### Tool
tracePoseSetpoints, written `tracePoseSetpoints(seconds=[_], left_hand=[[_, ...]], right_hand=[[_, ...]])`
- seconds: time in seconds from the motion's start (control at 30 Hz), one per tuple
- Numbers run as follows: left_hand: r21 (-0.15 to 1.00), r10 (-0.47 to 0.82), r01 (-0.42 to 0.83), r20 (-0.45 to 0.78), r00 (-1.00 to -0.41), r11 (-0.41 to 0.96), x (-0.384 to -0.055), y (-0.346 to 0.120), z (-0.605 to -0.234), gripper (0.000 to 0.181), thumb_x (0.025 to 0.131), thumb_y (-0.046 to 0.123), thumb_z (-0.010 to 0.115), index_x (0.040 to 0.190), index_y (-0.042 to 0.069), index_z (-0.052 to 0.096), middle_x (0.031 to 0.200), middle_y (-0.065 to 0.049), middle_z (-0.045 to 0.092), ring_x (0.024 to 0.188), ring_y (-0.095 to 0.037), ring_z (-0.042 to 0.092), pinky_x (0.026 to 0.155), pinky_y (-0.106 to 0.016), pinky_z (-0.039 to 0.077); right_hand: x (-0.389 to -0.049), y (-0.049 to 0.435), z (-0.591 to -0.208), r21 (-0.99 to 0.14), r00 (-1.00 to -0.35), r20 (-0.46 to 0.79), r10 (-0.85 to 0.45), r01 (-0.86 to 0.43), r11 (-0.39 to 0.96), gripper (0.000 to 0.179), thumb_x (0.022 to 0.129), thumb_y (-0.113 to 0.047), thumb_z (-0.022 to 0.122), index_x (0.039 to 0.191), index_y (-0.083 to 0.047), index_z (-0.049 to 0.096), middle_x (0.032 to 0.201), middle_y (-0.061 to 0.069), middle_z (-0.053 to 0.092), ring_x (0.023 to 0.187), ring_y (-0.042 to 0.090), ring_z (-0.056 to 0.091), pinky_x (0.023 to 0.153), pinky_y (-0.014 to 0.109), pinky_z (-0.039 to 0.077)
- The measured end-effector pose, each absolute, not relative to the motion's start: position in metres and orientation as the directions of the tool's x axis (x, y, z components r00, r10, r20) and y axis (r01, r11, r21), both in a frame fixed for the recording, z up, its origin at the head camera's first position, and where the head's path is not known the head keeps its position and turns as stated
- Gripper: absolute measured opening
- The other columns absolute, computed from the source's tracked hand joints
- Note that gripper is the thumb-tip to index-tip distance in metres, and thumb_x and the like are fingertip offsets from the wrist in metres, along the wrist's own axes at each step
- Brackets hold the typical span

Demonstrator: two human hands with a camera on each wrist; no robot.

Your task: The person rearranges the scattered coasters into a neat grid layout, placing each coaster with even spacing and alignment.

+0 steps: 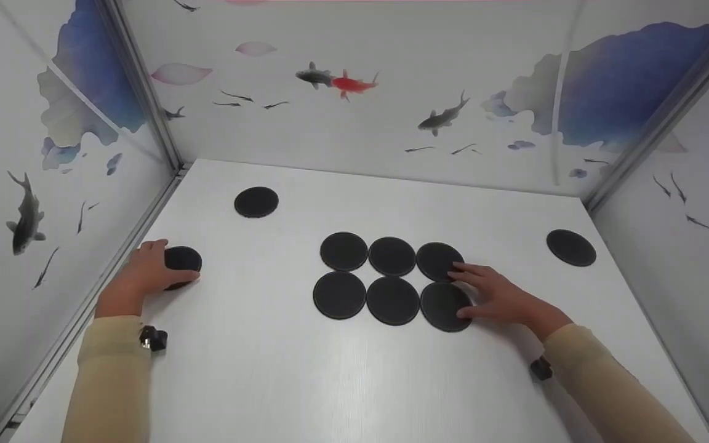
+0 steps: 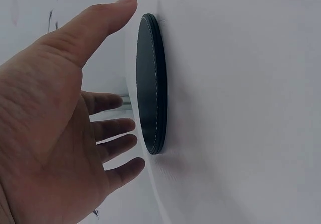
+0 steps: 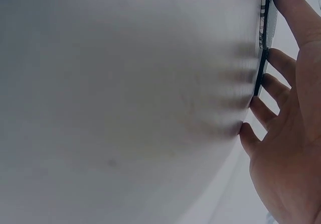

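Note:
At the left side of the table, my left hand (image 1: 145, 269) hovers around a round black coaster (image 1: 184, 258), thumb and fingers spread. In the left wrist view this coaster (image 2: 148, 83) has a stitched rim and lies flat, with a gap between it and the thumb. Two rows of three black coasters lie in the middle, edge to edge. My right hand (image 1: 502, 298) reaches over their right end. Its fingertips rest on the upper right coaster (image 1: 434, 261), and its thumb touches the lower right coaster (image 1: 442, 304). The right wrist view shows these fingers (image 3: 281, 66) nearly straight.
One more coaster (image 1: 256, 202) lies at the back left of the white table (image 1: 268, 369), another coaster (image 1: 571, 247) near the right edge. White panels (image 1: 379, 49) printed with fish and leaves enclose the table at the back and sides.

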State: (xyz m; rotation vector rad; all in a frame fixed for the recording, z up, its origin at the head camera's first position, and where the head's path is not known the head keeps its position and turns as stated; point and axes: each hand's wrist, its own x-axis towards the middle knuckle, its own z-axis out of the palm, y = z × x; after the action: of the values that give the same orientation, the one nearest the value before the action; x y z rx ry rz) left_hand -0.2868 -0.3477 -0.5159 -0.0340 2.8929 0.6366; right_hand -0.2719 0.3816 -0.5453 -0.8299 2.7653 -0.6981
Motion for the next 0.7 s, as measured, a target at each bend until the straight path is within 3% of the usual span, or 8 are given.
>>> tracePoseSetpoints(seconds=[0.3, 0.7], left_hand=[[0.402, 0.021, -0.064, -0.204, -0.979, 0.914, -0.287, -0.347, -0.520, 0.127, 0.077, 0.070, 0.075, 0.154, -0.011, 0.016, 0.152, -0.039, 0.022, 0.134, -0.058, 0.027, 0.106, -0.072, 0.030], [0.363, 0.059, -0.003, -0.160, -0.985, 0.932, -0.293, -0.351, -0.528, 0.118, 0.078, 0.070, 0.073, 0.148, -0.015, 0.030, 0.147, -0.037, 0.027, 0.124, -0.055, 0.038, 0.101, -0.071, 0.037]], right_hand=[[-0.273, 0.381, -0.546, -0.480, -0.831, -0.033, -0.556, -0.474, 0.738, 0.087, 0.081, -0.062, 0.077, 0.153, -0.023, 0.047, 0.163, 0.003, 0.031, 0.148, 0.033, 0.027, 0.115, 0.061, 0.027], [-0.271, 0.381, -0.545, -0.486, -0.838, -0.050, -0.544, -0.455, 0.746, 0.086, 0.081, -0.059, 0.078, 0.153, -0.024, 0.046, 0.164, 0.003, 0.029, 0.149, 0.032, 0.025, 0.116, 0.061, 0.025]])
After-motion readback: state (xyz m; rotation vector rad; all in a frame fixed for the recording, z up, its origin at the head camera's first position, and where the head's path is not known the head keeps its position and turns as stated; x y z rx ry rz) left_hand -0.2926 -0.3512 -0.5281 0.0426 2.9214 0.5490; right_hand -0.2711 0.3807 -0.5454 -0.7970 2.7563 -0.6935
